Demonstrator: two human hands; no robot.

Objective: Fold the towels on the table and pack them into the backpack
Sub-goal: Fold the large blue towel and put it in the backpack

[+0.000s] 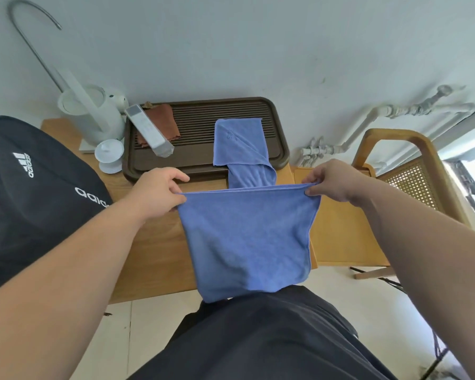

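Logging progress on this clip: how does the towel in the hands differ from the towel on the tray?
The held towel hangs in the air, pinched at its top corners by the left hand and right hand; the tray towel lies untouched across the brown tray. The held towel is stretched taut along its top edge; the tray towel is rumpled, one corner folded over. Both are the same blue.

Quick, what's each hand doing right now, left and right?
Left hand: pinching the left top corner of the blue towel.
Right hand: pinching the right top corner of the same towel, which hangs stretched between them.
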